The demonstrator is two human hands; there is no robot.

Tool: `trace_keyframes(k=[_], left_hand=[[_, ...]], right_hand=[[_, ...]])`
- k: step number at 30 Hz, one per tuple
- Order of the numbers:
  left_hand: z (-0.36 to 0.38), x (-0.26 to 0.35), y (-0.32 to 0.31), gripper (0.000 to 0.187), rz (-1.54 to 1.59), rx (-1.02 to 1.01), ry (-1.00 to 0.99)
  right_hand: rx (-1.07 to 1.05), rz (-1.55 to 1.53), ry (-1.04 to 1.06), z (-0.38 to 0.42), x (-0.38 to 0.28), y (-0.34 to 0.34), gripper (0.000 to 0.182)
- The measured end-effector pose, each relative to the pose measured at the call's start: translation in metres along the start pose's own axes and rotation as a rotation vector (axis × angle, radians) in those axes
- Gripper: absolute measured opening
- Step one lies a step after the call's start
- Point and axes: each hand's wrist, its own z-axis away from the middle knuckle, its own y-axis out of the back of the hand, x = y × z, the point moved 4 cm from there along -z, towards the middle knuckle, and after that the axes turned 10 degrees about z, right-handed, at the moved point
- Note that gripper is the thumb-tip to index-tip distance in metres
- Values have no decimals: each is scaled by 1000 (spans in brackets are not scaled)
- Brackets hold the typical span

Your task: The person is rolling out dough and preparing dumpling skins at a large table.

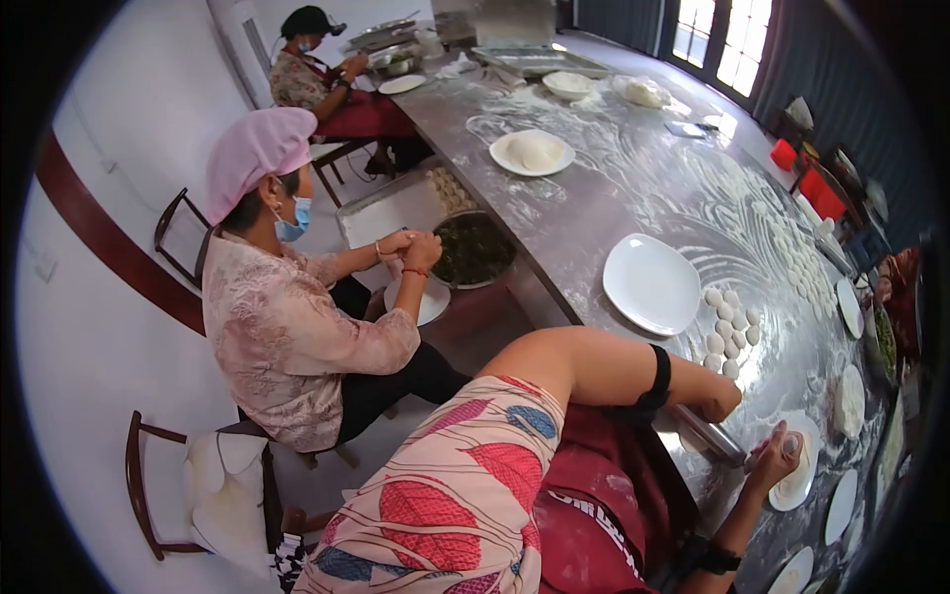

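Closest to the camera, the person's right hand (pixel 774 457) sits at the edge of the floured steel tabletop (pixel 594 213), its fingers (pixel 789 443) curled around the end of a rolling pin (pixel 714 439) and pressing on a thin round dough wrapper (pixel 800 473) that lies flat beside the pin. The left hand (pixel 714 404) rests on the far side of the same pin, the fingers folded down over it, with a black band on the forearm just behind. Whether the left fingers fully grip the pin or only press on it cannot be told. A patterned sleeve and a red apron fill the foreground.

Just beyond the hands, a cluster of small dough pieces (pixel 730 329) lies on the flour, and next to it stands an empty white plate (pixel 651 283). More flattened wrappers lie along the right edge.

Further left, a seated person in a pink cap (pixel 255 148) and a blue mask holds both hands together above a small plate, next to a bowl of dark green filling (pixel 473 249) and a tray of finished dumplings (pixel 401 203).

Farther up the tabletop sits a plate with a dough mound (pixel 532 151). At the far end, another person in a dark cap (pixel 309 20) works beside metal bowls.
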Motion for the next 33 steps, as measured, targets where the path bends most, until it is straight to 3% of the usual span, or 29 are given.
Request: trace_keyframes(k=[3,5,8,12,15,17,19,21,25,27,29,31,33], left_hand=[[17,8,10,25,167,88,139],[27,4,11,29,282,105,225],[12,-15,4,26,239,22,49],[33,1,22,16,550,23,174],[41,12,24,18,496,51,243],[49,34,28,20,235,94,259],[49,30,11,22,204,259,180],[58,31,17,21,369,360,119],[91,-9,66,16,813,477,256],[129,-28,109,19,823,547,278],[159,-59,136,24,668,584,455],[182,-83,158,27,371,769,655],[181,-88,162,25,367,762,629]], right_hand=[[86,130,-86,51,-9,31,15],[104,42,-122,85,-11,44,11],[127,-28,-144,106,-35,42,15],[66,36,0,97,-43,39,17],[34,-29,16,97,-35,39,18],[38,-40,-6,101,-34,40,18],[42,-43,-11,104,-38,41,18],[12,-66,-6,103,-37,41,18],[-16,-83,39,97,-34,39,19],[-9,-82,32,94,-35,39,19],[8,-70,24,94,-34,38,19],[6,-65,49,93,-33,38,19],[0,-64,54,92,-34,37,19]])
